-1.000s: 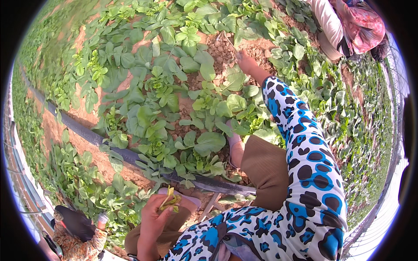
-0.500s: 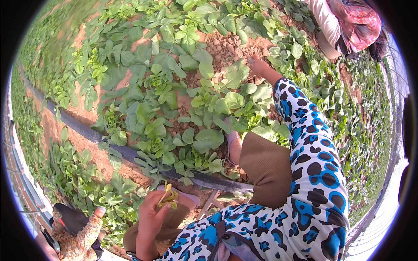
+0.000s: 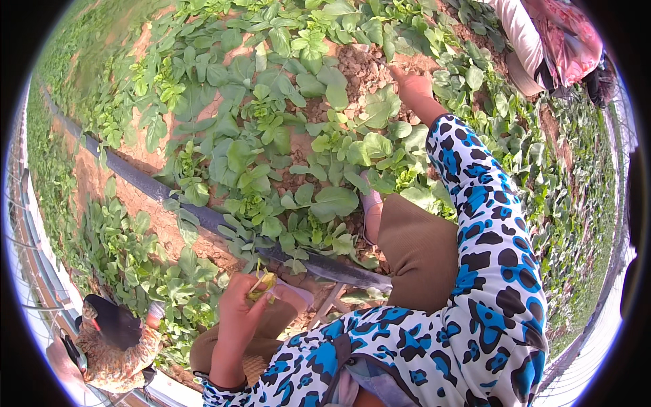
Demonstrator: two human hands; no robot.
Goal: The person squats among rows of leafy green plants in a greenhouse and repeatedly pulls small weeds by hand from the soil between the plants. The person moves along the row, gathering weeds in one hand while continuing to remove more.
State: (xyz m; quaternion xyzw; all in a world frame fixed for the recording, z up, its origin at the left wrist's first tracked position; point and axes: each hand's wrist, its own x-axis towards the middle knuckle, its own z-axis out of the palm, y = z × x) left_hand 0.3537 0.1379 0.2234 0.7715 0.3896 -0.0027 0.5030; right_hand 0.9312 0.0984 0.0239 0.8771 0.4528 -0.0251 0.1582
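My left hand (image 3: pixel 239 313) is held low near my knee, closed around a small bunch of yellow-green plant bits (image 3: pixel 263 283). My right hand (image 3: pixel 409 85) reaches far out over the bed at the end of a blue, black and white patterned sleeve (image 3: pixel 485 224). It rests among the leafy green plants (image 3: pixel 271 169) on bare reddish soil (image 3: pixel 359 68); its fingers are hidden by leaves, so I cannot tell whether it grips anything.
A dark irrigation hose (image 3: pixel 203 217) runs diagonally across the bed in front of my knees (image 3: pixel 413 251). Another person in a pink top (image 3: pixel 549 34) crouches at the top right. A third person in a patterned top (image 3: pixel 108 346) is at the lower left.
My right hand has moved farther right and outward across the bed. My left hand keeps hold of the bunch, nearly still. The person at lower left has shifted slightly.
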